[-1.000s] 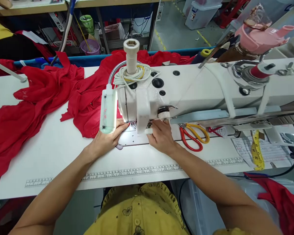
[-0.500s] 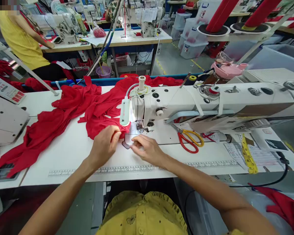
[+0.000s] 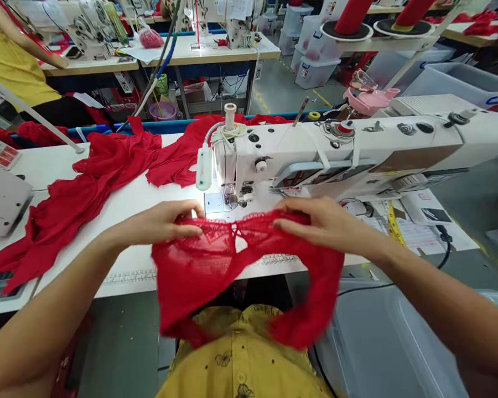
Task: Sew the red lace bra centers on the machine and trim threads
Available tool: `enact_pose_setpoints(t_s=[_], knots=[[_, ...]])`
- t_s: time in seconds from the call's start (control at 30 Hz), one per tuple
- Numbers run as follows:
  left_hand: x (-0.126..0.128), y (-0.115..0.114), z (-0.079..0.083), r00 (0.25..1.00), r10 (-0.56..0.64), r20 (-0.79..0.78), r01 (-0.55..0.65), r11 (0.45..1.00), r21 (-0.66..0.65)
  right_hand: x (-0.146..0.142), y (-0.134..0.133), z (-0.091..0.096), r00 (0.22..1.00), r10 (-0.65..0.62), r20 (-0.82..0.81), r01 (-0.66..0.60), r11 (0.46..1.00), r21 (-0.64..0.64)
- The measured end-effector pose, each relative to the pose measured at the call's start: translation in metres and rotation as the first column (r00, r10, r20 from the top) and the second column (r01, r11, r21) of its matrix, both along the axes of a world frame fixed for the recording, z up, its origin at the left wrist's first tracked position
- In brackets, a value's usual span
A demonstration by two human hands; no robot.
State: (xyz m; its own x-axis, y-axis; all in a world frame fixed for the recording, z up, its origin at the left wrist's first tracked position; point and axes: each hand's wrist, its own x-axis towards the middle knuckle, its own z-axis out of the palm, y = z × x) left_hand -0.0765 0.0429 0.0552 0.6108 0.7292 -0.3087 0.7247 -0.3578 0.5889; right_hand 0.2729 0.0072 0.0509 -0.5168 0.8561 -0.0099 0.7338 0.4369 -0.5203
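Note:
A red lace garment, perhaps a bra, hangs stretched between my two hands over the table's front edge. My left hand pinches its upper lace edge on the left, thumb in front. On the right, my right hand grips the same edge, and the cloth drops below it, blurred by motion. Narrow crossed straps show at the middle of the lace. Just beyond my hands stands the white sewing machine, its needle area uncovered by cloth.
Red fabric pieces lie heaped along the table's left and back. A yellow tape measure and papers lie at right. Red thread cones stand behind the machine. A clear plastic bin is below right. Another person works at the far left.
Both hands were bare-looking near the needle; now they hold the red garment spread between them, closer to my body. The red cloth beside the needle and the piece at lower right are gone from there.

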Motion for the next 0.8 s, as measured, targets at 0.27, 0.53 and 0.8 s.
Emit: enact_pose_setpoints(t_s=[0.27, 0.53, 0.8], knots=[[0.082, -0.052, -0.112, 0.980, 0.136, 0.145, -0.198, 0.749, 0.633, -0.046, -0.012, -0.098, 0.997, -0.044, -0.060, 0.062, 0.936, 0.347], [0.052, -0.053, -0.124, 0.984, -0.158, 0.084, 0.075, 0.790, 0.608, -0.037, 0.004, -0.099, 0.995, -0.049, -0.083, 0.069, 0.961, 0.268], [0.090, -0.059, -0.132, 0.999, -0.023, 0.025, -0.002, 0.696, 0.718, -0.075, 0.044, -0.110, 0.979, -0.202, 0.005, 0.196, 0.957, 0.213]])
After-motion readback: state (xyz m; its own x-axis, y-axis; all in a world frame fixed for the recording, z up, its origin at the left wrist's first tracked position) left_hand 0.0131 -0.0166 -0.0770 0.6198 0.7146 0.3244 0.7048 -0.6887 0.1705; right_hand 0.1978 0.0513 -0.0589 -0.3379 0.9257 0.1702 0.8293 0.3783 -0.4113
